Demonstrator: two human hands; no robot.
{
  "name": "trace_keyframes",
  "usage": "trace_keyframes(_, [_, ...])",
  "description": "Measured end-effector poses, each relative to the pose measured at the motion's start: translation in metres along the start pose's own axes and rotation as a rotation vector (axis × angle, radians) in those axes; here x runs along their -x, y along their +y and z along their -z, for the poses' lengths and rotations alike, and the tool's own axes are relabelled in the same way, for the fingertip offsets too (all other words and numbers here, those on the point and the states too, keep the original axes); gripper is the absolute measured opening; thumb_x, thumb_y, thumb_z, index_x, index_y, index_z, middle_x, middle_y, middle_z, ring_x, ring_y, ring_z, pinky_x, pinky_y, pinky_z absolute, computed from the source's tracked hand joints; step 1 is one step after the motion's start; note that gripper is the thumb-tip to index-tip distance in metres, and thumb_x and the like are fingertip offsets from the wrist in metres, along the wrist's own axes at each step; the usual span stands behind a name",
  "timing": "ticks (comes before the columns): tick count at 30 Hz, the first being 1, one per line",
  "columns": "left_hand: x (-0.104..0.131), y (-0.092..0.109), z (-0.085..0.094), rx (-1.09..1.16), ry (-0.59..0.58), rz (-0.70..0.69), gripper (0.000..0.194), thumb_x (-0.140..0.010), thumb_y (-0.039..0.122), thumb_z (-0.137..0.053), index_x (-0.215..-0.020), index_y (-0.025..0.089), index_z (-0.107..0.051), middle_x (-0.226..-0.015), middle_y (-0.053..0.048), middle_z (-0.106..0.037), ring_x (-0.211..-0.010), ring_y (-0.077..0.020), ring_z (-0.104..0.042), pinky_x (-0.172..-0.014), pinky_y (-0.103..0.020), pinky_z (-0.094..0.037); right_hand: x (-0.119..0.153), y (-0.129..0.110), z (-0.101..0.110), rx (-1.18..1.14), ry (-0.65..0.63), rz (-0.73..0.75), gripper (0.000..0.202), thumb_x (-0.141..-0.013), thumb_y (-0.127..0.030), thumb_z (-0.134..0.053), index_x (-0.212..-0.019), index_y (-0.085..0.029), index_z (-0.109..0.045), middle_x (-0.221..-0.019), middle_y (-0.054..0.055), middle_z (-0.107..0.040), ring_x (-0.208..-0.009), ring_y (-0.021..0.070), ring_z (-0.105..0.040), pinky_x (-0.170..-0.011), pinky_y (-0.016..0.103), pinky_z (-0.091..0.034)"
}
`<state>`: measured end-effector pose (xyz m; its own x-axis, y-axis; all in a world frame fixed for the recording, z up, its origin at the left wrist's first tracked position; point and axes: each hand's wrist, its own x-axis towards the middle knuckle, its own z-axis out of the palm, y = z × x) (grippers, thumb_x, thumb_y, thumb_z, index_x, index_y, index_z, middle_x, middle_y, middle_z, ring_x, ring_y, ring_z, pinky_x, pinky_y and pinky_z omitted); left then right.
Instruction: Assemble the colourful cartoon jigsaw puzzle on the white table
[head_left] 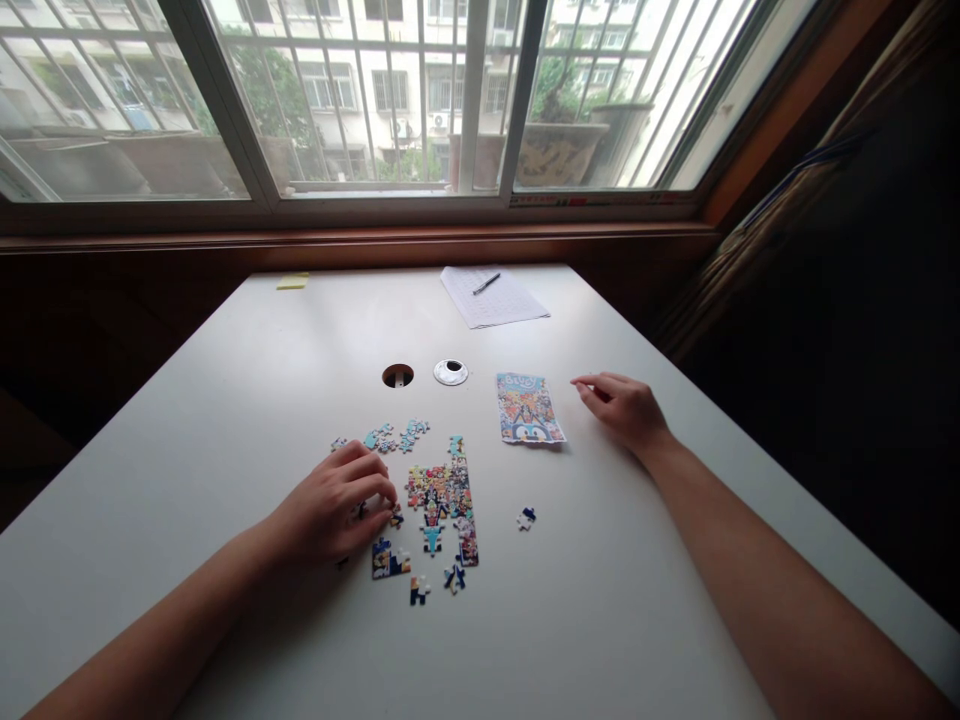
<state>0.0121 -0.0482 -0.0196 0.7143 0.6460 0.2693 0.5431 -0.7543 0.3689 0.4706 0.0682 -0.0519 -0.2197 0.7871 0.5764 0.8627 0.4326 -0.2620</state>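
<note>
White table [585,620] with puzzle pieces [442,490].

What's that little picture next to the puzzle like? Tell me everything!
The picture looks like thin, shiny paper with a slightly wavy bottom edge. It has pale letters on blue at the top, lots of tiny colourful figures in the middle, and a blue-and-white shape below. It lies face up on the table, between the puzzle and the right hand, touching neither.
</note>
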Motion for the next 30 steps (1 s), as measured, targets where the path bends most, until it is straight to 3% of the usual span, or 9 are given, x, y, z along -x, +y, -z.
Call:
trace_keyframes(24, [-0.0015,-0.0005,-0.0013,-0.014,0.021,-0.005,0.013,-0.094,0.020,-0.059,-0.102,0.024,-0.068,-0.095,-0.005,-0.066,-0.094,-0.0217,-0.053,-0.085,-0.035,-0.044,0.0003,0.0012,-0.0004,-0.002,-0.002,0.014,0.022,-0.094,-0.030,-0.056,-0.096,-0.022,-0.076,-0.085,0.003,-0.075,-0.071,0.0186,-0.067,-0.071,0.031,-0.052])
trace_keyframes(28, [-0.0002,-0.0002,-0.0013,-0.037,0.022,0.025,0.007,-0.093,0.027,-0.063,-0.097,0.022,-0.066,-0.094,-0.005,-0.065,-0.094,-0.0224,-0.052,-0.086,-0.037,-0.044,0.0004,0.0010,-0.0002,0.006,-0.002,0.018,0.021,-0.094,-0.029,-0.057,-0.096,-0.022,-0.076,-0.082,0.003,-0.074,-0.069,0.0180,-0.066,-0.068,0.030,-0.051])
trace_keyframes(30, [0.0003,0.0008,-0.0017,-0.056,0.012,0.032,0.014,-0.090,0.035,-0.067,-0.092,0.021,-0.065,-0.093,-0.005,-0.064,-0.094,-0.0235,-0.052,-0.085,-0.038,-0.044,0.0004,0.0006,0.0001,0.004,-0.002,0.018,0.021,-0.094,-0.029,-0.057,-0.096,-0.021,-0.076,-0.081,0.002,-0.073,-0.068,0.0179,-0.066,-0.067,0.030,-0.050])
